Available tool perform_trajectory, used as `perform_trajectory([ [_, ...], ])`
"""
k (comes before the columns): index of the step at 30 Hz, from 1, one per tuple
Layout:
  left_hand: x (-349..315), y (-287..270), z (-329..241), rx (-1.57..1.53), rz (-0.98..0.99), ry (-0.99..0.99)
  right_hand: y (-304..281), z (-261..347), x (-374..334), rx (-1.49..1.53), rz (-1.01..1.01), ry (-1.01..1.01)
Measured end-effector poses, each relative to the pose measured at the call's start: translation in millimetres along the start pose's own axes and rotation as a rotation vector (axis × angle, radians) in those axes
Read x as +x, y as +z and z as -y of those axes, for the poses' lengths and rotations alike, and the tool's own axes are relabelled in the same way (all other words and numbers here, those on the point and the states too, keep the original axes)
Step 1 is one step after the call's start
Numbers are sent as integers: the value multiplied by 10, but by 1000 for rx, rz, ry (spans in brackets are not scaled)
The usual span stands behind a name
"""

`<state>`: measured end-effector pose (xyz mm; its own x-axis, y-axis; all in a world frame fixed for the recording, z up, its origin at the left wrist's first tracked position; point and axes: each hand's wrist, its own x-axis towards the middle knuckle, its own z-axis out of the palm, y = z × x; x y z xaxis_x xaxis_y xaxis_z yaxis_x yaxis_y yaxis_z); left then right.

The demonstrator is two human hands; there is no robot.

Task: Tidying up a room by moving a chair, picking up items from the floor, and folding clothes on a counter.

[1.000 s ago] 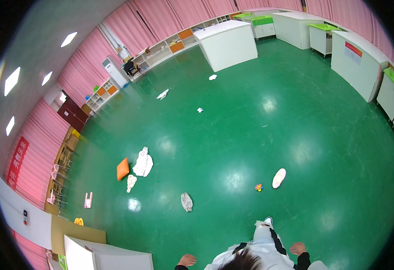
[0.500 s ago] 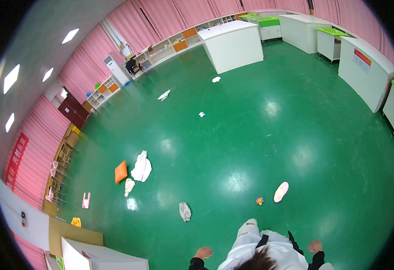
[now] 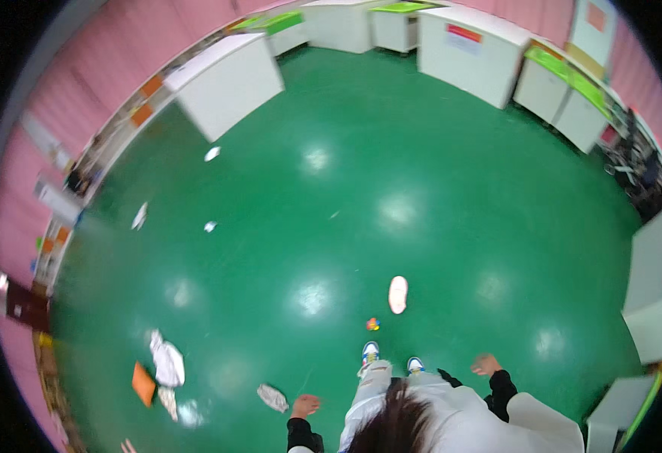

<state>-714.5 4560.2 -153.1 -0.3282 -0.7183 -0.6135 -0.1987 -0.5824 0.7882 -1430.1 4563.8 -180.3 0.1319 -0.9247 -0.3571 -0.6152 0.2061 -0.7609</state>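
My left hand (image 3: 306, 406) hangs beside my body, empty, with its fingers loosely extended over the green floor. On the other side, my right hand (image 3: 486, 365) is held out from the body, also open and empty. Both sleeves end in black cuffs. Just ahead of my shoes lies a small multicoloured toy (image 3: 373, 324). A pale pink slipper-shaped item (image 3: 398, 294) rests a little farther off. Left of my left hand lies a grey striped piece of cloth (image 3: 273, 397). Neither hand touches any of these things.
At the left lie an orange cushion (image 3: 143, 383), a crumpled white cloth (image 3: 168, 362) and a patterned cloth (image 3: 168, 403). Smaller white pieces (image 3: 140, 216) are scattered farther off. White counters (image 3: 229, 87) stand at the back. Another person's fingertips (image 3: 128, 447) show at the lower left edge.
My view has turned right and tilted down, so the floor items have shifted left in the picture. My shoes now show close to the toy. Both hands remain empty.
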Motion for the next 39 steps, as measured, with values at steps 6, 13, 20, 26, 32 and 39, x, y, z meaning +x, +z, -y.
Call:
perform_trajectory([
  [6,1203,-470,-945,-356,-135,-328,-44,830,411,429,-137,736],
  [13,1759,-474,-1627,217,-149,-184,110,1675,837,397,-157,625],
  [20,1794,-235,-1722,138,-133,-185,306,1609,1020,331,-91,642],
  [26,1422,-418,-1317,57,-87,-538,331,1680,977,472,-128,661],
  [32,1733,-572,-1568,-53,-48,-639,214,1724,848,463,-177,752],
  [39,2688,-746,-1802,286,336,-5,128,1868,741,506,-444,729],
])
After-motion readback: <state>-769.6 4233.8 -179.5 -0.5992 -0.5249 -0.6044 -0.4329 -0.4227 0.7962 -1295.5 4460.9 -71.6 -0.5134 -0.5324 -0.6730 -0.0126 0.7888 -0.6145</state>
